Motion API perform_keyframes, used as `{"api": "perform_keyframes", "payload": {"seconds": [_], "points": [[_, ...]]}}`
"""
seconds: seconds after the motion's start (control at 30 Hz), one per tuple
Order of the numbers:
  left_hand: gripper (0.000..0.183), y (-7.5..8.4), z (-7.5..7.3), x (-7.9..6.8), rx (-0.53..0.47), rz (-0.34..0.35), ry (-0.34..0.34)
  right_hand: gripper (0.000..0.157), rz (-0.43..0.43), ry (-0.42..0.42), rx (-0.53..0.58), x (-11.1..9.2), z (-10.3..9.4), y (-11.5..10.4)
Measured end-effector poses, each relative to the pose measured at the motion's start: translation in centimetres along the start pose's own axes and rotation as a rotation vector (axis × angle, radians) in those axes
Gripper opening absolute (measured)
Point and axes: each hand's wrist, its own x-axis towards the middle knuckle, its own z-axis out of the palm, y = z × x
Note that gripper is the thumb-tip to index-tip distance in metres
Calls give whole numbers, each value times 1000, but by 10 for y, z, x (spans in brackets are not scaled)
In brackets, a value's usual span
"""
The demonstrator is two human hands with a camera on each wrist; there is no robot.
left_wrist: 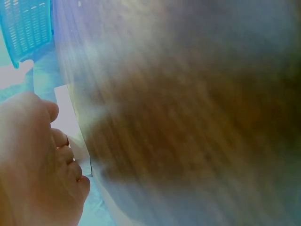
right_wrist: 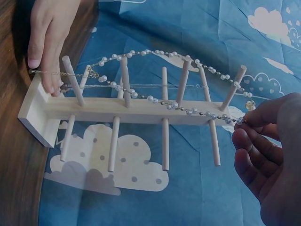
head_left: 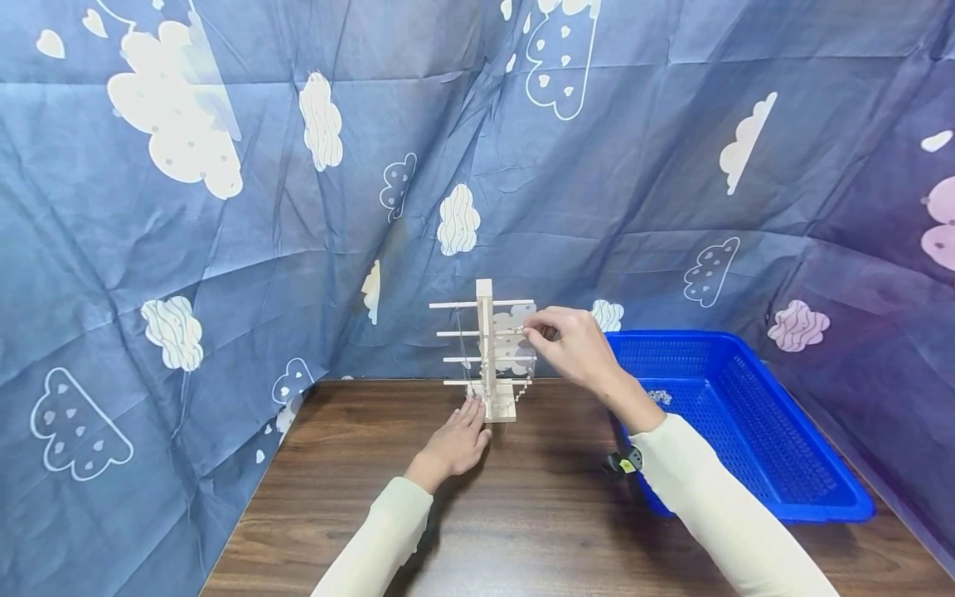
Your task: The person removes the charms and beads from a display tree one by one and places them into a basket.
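A pale wooden stand (head_left: 485,332) with several crossbar pegs stands upright on the table. My left hand (head_left: 457,439) rests at its base, fingers extended; the right wrist view shows fingertips touching the base. My right hand (head_left: 573,342) is beside the upper pegs on the right. Between thumb and forefinger it pinches a pearl-beaded necklace (right_wrist: 153,99), which stretches in a long loop alongside the stand towards its base. A thin silver chain (right_wrist: 155,86) also hangs along the stand. In the left wrist view, the left hand (left_wrist: 37,160) appears at the lower left.
A blue plastic basket (head_left: 776,414) stands on the right of the wooden table (head_left: 358,497), with a small shiny clump (head_left: 660,397) inside. A black device (head_left: 622,462) is under the right forearm. Behind the table hangs a blue cloud-patterned cloth (head_left: 388,124).
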Motion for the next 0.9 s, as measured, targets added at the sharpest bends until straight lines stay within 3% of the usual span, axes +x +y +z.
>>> {"api": "perform_keyframes", "payload": {"seconds": [0.37,0.9], "points": [[59,-1,1,1,-9,-4,-1,9,6,7,1,-1,-10,3],[59,1,-1,-1,-2,5,5,7,-13,7,53,-2,-8,-5]]}}
